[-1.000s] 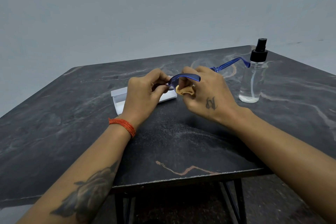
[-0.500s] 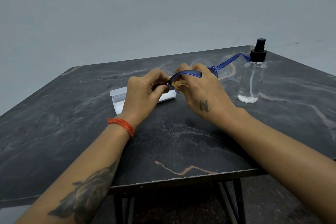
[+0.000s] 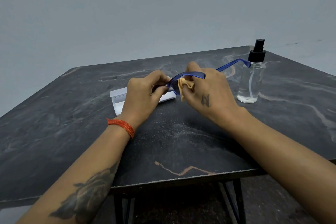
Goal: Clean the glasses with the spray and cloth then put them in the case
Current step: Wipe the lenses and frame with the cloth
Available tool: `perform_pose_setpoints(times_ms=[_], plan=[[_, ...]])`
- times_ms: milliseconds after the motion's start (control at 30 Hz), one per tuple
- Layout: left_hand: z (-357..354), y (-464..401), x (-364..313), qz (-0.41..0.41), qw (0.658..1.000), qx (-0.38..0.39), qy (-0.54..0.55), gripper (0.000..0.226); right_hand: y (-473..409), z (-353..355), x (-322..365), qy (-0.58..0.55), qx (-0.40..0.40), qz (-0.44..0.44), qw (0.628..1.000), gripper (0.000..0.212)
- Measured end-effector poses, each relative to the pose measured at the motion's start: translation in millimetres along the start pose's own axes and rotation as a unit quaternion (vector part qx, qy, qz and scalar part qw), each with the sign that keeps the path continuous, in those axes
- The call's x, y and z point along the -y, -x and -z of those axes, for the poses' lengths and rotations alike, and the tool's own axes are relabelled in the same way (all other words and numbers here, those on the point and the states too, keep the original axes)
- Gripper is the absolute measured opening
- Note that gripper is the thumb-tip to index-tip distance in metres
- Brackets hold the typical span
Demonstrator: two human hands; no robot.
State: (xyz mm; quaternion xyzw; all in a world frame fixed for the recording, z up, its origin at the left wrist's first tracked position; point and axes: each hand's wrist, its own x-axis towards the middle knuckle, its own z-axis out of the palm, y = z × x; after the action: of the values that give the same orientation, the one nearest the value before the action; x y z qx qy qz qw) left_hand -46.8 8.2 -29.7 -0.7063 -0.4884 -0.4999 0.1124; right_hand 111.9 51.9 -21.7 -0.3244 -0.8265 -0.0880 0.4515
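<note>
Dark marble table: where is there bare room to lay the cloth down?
The dark marble table is bare left of the white case, and along the near edge under both forearms. It is crowded mid-table, where both hands work the blue glasses beside the clear spray bottle.

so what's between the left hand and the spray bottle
In the head view, the blue glasses, the tan cloth and the right hand gripping it lie between left hand and spray bottle.

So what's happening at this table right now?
A person is cleaning blue glasses. The left hand pinches one end of the frame, while the right hand rubs a tan cloth on a lens. The white case lies open on the dark marble table; the spray bottle stands to the right.
</note>
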Motion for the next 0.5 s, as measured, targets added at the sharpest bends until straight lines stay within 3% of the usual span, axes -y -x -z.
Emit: perform_pose_setpoints(times_ms=[167, 333, 500], plan=[[0.6, 0.3, 0.8, 0.004, 1.0, -0.003, 0.002, 0.009, 1.7, 0.3, -1.7, -0.031, 0.029, -0.028, 0.999, 0.012], [2.3, -1.4, 2.3, 0.011, 1.0, -0.009, -0.004, 0.01, 2.0, 0.9, 1.2, -0.11, 0.046, 0.006, 0.993, 0.01], [3.0, -2.0, 2.7, 0.019, 1.0, -0.014, -0.001, 0.01, 1.7, 0.4, -4.1, -0.063, 0.036, 0.054, 0.996, 0.006]])
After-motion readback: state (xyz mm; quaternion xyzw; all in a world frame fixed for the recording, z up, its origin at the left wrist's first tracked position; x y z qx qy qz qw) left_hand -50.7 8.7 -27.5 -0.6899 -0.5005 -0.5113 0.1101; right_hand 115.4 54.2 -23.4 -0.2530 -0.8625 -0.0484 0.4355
